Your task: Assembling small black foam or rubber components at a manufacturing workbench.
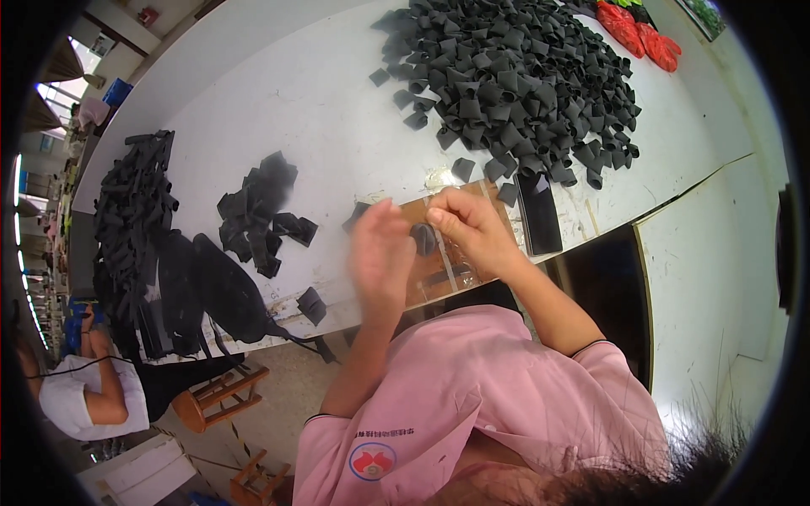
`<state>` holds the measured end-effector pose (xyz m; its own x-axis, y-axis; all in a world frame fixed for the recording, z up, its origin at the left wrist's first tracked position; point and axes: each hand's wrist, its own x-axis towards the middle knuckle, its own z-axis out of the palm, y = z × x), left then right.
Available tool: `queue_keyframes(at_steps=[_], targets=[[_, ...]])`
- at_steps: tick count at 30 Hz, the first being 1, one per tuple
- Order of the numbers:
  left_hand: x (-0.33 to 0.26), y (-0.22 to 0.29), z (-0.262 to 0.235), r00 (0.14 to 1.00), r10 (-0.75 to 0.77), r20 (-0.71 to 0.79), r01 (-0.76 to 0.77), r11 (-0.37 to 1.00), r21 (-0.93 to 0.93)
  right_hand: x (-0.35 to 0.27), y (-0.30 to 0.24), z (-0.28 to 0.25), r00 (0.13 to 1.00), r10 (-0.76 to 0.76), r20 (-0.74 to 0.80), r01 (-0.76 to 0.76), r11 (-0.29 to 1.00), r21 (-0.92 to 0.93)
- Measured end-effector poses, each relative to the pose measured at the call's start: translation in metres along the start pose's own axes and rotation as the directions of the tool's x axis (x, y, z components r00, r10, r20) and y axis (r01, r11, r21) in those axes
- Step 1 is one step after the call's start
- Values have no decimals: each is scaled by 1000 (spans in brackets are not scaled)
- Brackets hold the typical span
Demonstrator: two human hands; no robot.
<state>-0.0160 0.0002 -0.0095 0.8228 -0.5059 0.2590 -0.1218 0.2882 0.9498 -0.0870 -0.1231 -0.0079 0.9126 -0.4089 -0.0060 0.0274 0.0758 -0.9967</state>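
Note:
My right hand (472, 229) pinches a small black fabric piece (423, 239) between thumb and fingers, just above the near edge of the white table (321, 110). My left hand (380, 257) is blurred right beside that piece, with its fingers together; I cannot tell whether it grips the piece. Under both hands lies a brown board (451, 274). A large heap of folded black pieces (515, 84) fills the far right of the table. A smaller pile of black pieces (261, 215) lies to the left of my hands.
A long stack of black strips (135, 219) and a black bag (211, 291) sit at the table's left end. A flat black bar (540, 215) lies right of my hands. Red items (641, 34) rest far right. Another person (84, 396) sits lower left, near wooden stools (219, 396).

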Motion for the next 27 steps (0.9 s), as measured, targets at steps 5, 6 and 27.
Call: queue_keyframes(at_steps=[5,6,27], targets=[[19,10,-7,933,181,310,-236,960,148,-18,-14,5,880,-471,-63,399,804,-440],[16,10,-6,932,179,315,-235,961,147,-19,-14,7,880,-470,-68,396,805,-441],[-6,-5,-18,978,-209,-25,190,925,-330,-9,-3,9,754,-657,3,506,577,-641]])
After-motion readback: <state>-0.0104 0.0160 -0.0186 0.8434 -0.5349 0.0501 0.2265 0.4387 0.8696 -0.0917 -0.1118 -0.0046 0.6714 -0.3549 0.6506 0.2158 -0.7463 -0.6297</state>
